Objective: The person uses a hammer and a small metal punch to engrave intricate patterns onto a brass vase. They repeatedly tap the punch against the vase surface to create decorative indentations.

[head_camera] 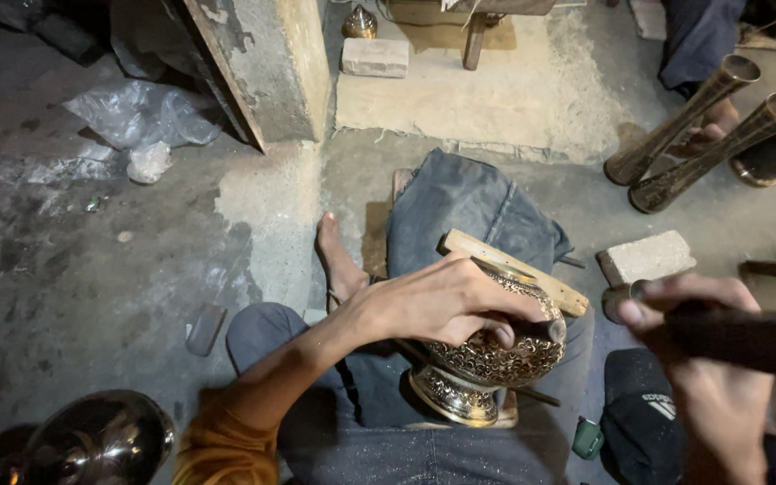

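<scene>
An engraved brass pot (487,364) with a flared base lies tilted on my lap, resting against a wooden stick (514,269) laid across a folded denim cloth (469,211). My left hand (442,301) lies over the top of the pot, its fingers pressed on the rim and on a small dark tool there. To the right, my right hand (707,310) is closed round the dark handle of a hammer (747,339) whose small metal head (620,296) points toward the pot, a short way from it.
Two tall brass vases (693,135) lean at the upper right beside another person's foot. A brick (646,257) lies near my right hand, a second brick (375,57) at the back. A shiny metal vessel (92,440) sits bottom left. A concrete pillar (262,67) and plastic bag (141,117) stand upper left.
</scene>
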